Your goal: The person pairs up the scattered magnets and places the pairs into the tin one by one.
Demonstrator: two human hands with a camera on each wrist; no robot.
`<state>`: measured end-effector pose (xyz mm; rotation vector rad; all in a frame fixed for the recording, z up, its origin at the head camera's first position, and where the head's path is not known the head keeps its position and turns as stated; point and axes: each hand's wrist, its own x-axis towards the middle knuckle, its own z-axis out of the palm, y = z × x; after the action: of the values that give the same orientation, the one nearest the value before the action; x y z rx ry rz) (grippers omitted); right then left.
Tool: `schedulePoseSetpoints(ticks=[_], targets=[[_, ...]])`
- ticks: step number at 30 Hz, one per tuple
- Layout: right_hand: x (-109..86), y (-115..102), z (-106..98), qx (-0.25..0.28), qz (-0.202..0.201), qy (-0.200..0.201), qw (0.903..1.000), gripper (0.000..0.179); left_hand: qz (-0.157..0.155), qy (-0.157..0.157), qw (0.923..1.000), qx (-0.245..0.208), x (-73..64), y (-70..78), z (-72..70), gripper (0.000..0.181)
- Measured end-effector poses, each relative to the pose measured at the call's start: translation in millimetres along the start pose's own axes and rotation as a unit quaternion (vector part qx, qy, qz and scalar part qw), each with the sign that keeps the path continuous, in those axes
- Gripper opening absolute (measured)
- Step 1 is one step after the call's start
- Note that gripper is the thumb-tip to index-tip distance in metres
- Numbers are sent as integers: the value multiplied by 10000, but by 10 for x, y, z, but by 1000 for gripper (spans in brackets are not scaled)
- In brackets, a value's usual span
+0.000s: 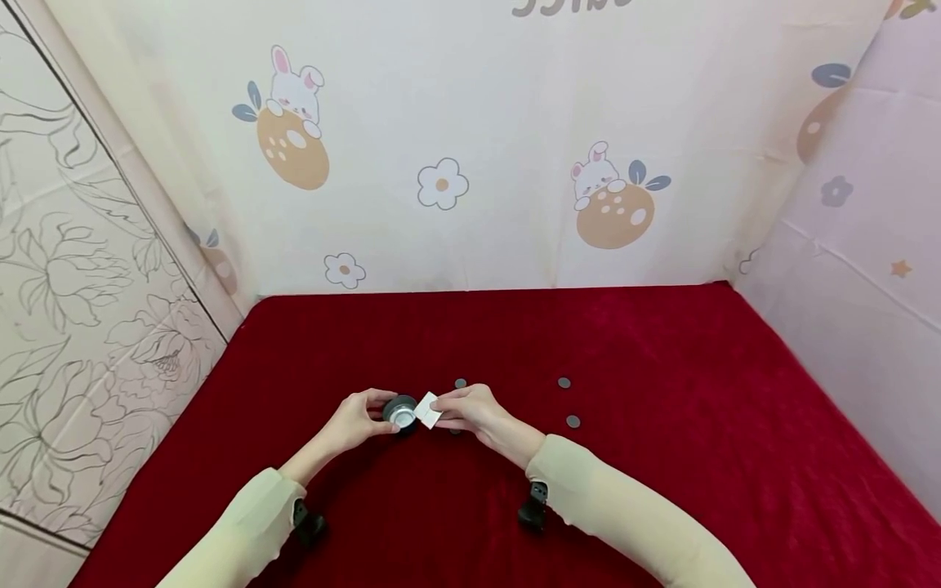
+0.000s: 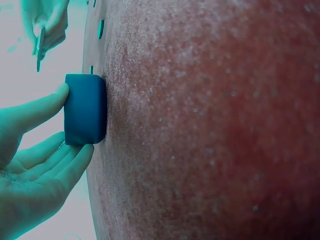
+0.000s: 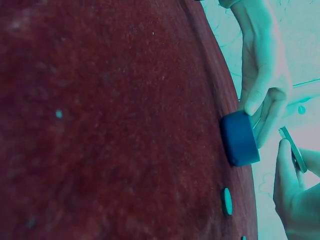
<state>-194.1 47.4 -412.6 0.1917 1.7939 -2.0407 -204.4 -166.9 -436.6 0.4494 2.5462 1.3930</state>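
Left hand (image 1: 355,421) grips a short, dark grey round container with a shiny silver-white inside (image 1: 402,415): thumb on near side, fingers on far side, spread only as wide as the container. Container stands upright on the dark red velvety cloth (image 1: 412,506), a bit left of centre, its open top facing up.

Right hand (image 1: 478,410) has a small flat white square piece (image 1: 428,411) pinched by one edge between thumb and fingers, nearly closed. Piece is held off the cloth, just right of the container and above its rim, not touching it in the wrist views.

Flat grey discs on the cloth: one just beyond the right hand (image 1: 460,383), one mostly hidden under that hand, two well to the right, one far (image 1: 564,382), one nearer (image 1: 573,421). Pale bunny-print curtain (image 1: 507,196) at the far side.
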Motion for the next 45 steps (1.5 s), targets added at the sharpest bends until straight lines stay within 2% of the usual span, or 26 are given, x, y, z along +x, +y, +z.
schedulePoseSetpoints(ticks=[7,14,19,22,33,39,45], targets=[[88,27,100,266,138,157,9994,26,37,-55,10000,-18,-1,6,-11,50],[203,44,179,512,89,307,9982,28,-20,-11,9999,-109,12,19,-19,50],[254,114,205,642,293,699,9951,25,-92,4,9999,-76,11,23,-8,50],[260,156,226,661,314,789,9942,24,-87,-41,9999,-62,-1,16,3,51],[242,177,331,150,-7,893,9959,17,53,-76,9999,-102,-24,0,-1,52],[272,192,360,-223,-241,960,9948,17,13,-22,10000,-28,-23,13,-3,52],[351,259,339,-428,-583,730,9947,13,-46,-15,10000,-58,-23,16,-1,52]])
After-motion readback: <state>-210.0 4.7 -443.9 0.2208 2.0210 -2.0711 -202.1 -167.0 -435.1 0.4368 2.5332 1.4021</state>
